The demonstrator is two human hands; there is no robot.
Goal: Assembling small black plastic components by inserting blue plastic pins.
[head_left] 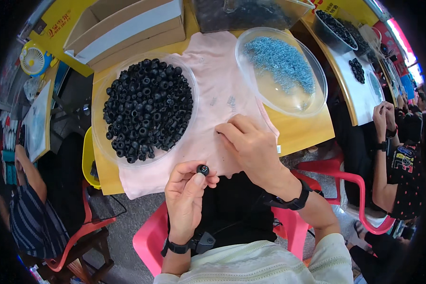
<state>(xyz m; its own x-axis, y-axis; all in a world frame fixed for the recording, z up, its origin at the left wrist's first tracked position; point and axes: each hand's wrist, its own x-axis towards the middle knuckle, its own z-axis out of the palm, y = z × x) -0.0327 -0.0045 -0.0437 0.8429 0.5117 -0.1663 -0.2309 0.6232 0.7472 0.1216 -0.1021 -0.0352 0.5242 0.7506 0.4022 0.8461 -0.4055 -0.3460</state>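
Between the thumb and fingers of my left hand (187,194) is a small round black plastic part (202,169), its hollow end up with something shiny inside. My right hand (251,146) is pinched above the pink cloth (208,61), up and to the right of the left hand. What its fingertips hold, if anything, is too small to make out. To the left, a round clear tray (97,125) bears a heap of similar black parts (149,106). Beyond my right hand, another clear tray (274,102) carries tiny bluish metal pieces (284,61). A few such pieces (231,103) lie on the cloth.
An open cardboard box (142,35) and a clear bin (244,16) stand at the table's far side. A yellow tub (87,158) is by the left edge. Other people sit at tables on both sides; a co-worker's hands (384,120) are at the right.
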